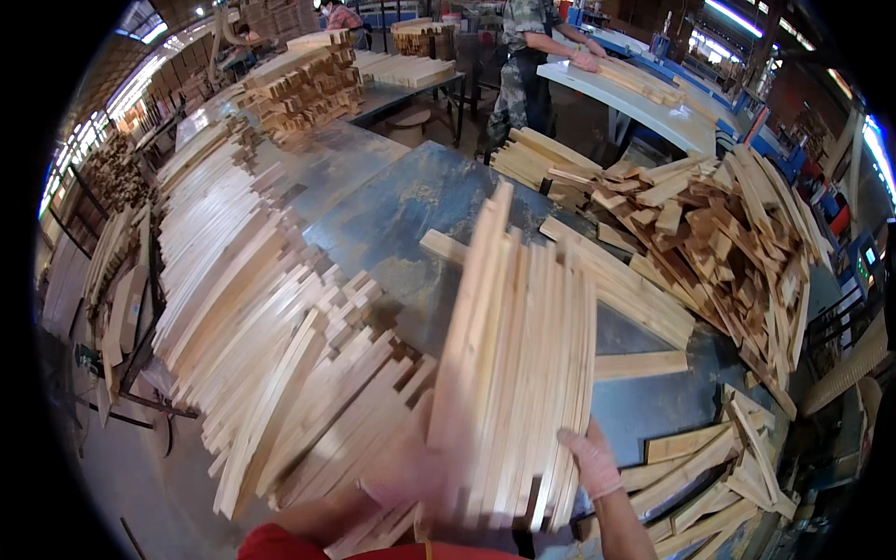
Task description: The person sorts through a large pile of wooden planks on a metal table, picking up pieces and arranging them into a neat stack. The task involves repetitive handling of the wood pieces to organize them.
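A bundle of long, pale wooden strips (pixel 527 373) stands side by side in front of me, slanting away across the metal table. One strip on its left edge sticks out farther at the far end. My right hand (pixel 593 459) grips the bundle's right edge near its close end, thumb on the face. My left hand (pixel 406 476) is at the bundle's lower left, smeared by motion, so its fingers do not show clearly. To the left lies a long, layered row of similar wooden strips (pixel 224 252), some near ones lying askew.
The metal table (pixel 383 215) has sawdust on it. Offcuts (pixel 709 224) are heaped at the right, and loose strips (pixel 691 476) lie at near right. Several boards (pixel 625 289) lie beyond the bundle. A person in camouflage clothing (pixel 523 56) works at a white-topped table (pixel 653 107).
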A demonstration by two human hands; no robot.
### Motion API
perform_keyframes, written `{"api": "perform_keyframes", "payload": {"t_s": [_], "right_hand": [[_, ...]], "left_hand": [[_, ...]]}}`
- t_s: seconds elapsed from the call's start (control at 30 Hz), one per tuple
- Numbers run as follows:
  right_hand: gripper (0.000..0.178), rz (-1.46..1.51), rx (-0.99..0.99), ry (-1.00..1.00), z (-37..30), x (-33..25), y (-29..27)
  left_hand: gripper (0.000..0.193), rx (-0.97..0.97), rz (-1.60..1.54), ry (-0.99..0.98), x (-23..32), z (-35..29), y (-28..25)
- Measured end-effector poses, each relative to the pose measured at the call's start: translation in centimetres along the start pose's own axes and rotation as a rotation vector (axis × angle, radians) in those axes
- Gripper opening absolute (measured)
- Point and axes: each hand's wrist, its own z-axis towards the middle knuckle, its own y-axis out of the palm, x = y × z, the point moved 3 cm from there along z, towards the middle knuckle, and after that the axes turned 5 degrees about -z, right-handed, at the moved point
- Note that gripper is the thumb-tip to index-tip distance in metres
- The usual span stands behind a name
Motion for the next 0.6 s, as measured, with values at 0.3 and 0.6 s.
{"api": "perform_keyframes", "payload": {"t_s": [0.3, 0.6], "right_hand": [[0.061, -0.008, -0.211, -0.150, 32.2, -15.4, 13.8], [0.083, -0.593, -0.344, -0.354, 43.5, -10.4, 20.4]], "left_hand": [[0.030, 0.065, -0.160, 0.097, 8.2, 36.1, -21.9], [0.054, 0.124, 0.298, -0.078, 12.5, 49.0, -38.7]]}}
